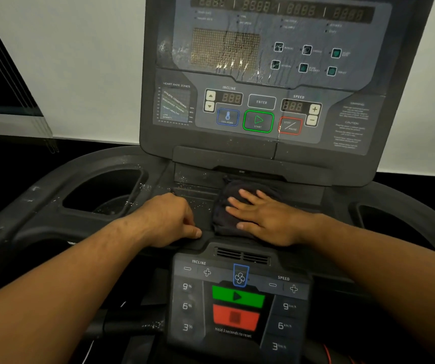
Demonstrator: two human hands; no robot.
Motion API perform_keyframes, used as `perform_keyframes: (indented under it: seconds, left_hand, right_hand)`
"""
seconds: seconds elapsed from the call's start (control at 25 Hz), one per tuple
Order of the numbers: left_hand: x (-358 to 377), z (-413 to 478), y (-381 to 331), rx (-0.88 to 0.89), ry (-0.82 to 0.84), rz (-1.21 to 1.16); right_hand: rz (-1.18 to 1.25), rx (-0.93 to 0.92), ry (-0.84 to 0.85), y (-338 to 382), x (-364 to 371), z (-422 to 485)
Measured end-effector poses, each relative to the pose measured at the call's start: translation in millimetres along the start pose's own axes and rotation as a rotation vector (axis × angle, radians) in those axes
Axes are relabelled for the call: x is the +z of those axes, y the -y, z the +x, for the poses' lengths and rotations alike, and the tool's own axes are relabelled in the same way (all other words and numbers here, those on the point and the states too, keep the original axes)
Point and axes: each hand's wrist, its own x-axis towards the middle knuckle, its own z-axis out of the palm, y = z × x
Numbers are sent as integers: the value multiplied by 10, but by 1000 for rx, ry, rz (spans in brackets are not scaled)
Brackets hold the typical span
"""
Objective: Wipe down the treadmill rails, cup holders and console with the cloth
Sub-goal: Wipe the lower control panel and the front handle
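A dark cloth [226,222] lies bunched on the flat shelf below the upright treadmill console [261,74]. My right hand [266,216] presses flat on the cloth with its fingers straight and spread. My left hand [169,219] rests beside the cloth on the shelf's front edge, fingers curled loosely and holding nothing. The console screen shows wet streaks and droplets around its dot display. The left cup holder [103,193] is a deep dark well with white specks on its rim. The right cup holder [384,219] is partly hidden by my right forearm.
A lower control panel [240,303] with green and red buttons sits between my forearms. The curved black front rail [27,206] runs to the left. A white wall stands behind the console, and a window blind [8,82] hangs at the far left.
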Motion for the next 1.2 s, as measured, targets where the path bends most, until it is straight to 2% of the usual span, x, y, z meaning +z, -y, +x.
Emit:
perform_keyframes:
  seconds: [0.12, 0.28, 0.44, 0.76, 1.04, 1.2]
  left_hand:
    - [-1, -31, -13, 14, -4, 3]
    - [9, -87, 15, 35, -5, -33]
    - [15, -71, 5, 27, -4, -5]
    - [-108, -51, 154, 83, 56, -175]
    - [-136, -10, 166, 122, 52, -136]
    - [-130, -30, 150, 59, 23, -149]
  right_hand:
    - [-4, -26, -7, -18, -25, 35]
    - [155, 14, -93, -271, 130, -461]
    - [-62, 140, 16, -445, 181, -751]
    - [-257, -109, -90, -152, -26, 92]
    - [-322, -142, -115, 237, -174, 689]
    - [-315, -121, -111, 267, -171, 646]
